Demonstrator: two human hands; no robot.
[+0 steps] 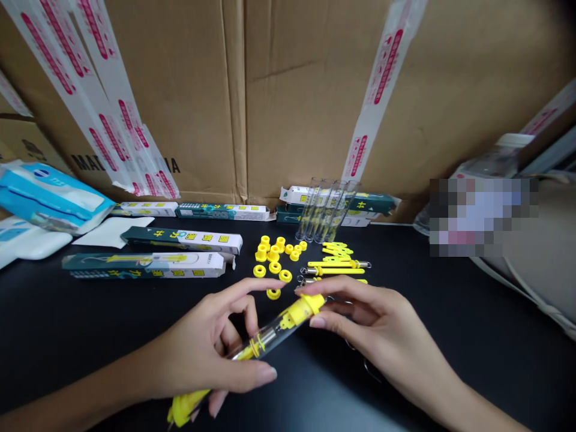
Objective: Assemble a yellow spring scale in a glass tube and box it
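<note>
A clear tubular spring scale [270,339] with yellow ends lies slanted across both hands. My left hand [220,354] is wrapped round the middle of its tube, thumb in front. At the upper right end, my right hand [371,312] pinches the yellow end cap [310,305] between thumb and fingers. The yellow lower end [186,407] sticks out below my left hand. Yellow parts and a spring show inside the tube. A thin metal hook [372,373] shows below my right hand, partly hidden by it.
Several yellow caps and rings [274,255] lie on the black table [135,336], beside yellow rods with springs [337,267]. Clear tubes [321,213] stand behind them. Printed boxes [180,240] and a blue tissue pack [54,195] lie left; a plastic bottle [490,162] stands right.
</note>
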